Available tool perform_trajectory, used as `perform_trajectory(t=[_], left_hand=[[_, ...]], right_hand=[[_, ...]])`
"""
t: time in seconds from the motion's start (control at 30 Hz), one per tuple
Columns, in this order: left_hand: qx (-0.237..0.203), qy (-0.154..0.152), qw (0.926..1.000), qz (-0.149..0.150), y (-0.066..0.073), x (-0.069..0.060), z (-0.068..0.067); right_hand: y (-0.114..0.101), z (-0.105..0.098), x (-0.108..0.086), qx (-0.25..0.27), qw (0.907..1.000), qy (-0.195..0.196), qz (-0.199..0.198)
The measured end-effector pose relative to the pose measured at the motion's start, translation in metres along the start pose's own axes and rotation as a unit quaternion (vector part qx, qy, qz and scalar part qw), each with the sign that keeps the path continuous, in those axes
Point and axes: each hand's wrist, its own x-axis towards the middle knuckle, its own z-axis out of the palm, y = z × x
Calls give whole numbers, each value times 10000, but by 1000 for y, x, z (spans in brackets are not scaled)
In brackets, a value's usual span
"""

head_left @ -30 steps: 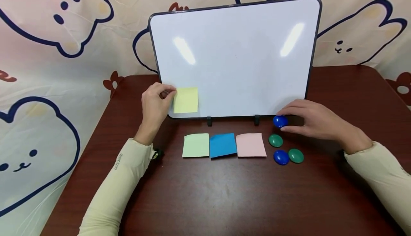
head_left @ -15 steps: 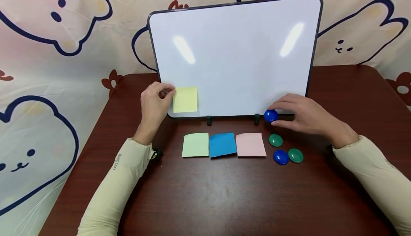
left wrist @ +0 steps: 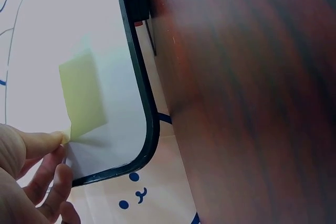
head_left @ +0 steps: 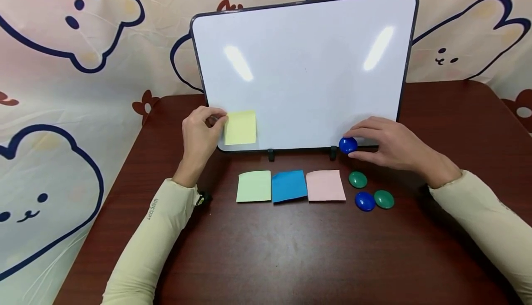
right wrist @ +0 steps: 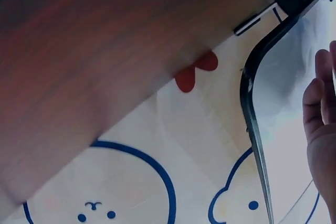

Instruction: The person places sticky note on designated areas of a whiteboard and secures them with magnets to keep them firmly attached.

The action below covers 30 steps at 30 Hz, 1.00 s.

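At the lower left of the whiteboard (head_left: 305, 74), my left hand (head_left: 200, 132) pinches the upper left corner of a yellow sticky note (head_left: 240, 128). The left wrist view shows that corner between thumb and finger, with the note (left wrist: 84, 95) against the board. In front of the board's lower right part, my right hand (head_left: 388, 143) holds a round blue magnet (head_left: 348, 145) between thumb and fingers. The right wrist view shows only part of this hand (right wrist: 321, 114), and the magnet is out of sight there. Another blue magnet (head_left: 365, 201) and two green magnets (head_left: 358, 179) lie on the table below it.
Green (head_left: 253, 186), blue (head_left: 289, 186) and pink (head_left: 326, 185) sticky notes lie in a row on the dark table (head_left: 266, 249) before the board. Two black feet (head_left: 271, 154) support the board's lower edge. A patterned cloth (head_left: 54, 97) hangs behind.
My right hand has moved left and slightly up with the blue magnet, toward the board's lower edge. The left hand stays at the yellow sticky note.
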Motion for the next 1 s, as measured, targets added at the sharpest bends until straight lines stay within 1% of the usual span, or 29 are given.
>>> perform_trajectory(t=[0.13,0.33,0.43,0.77,1.0], left_hand=[[-9,33,10000,36,0,0,0],[-46,-61,9999,-86,2,1,-1],[-60,-69,9999,-96,3,0,-1],[-101,-33,9999,-28,0,-1,0],[-38,-28,10000,86,1,0,0]], right_hand=[[-2,0,4,33,10000,47,-4],[-4,0,7,52,9998,181,-21],[-5,0,8,54,9998,191,-12],[-10,-3,11,-122,9999,58,-58],[-20,-6,16,-32,10000,-14,55]])
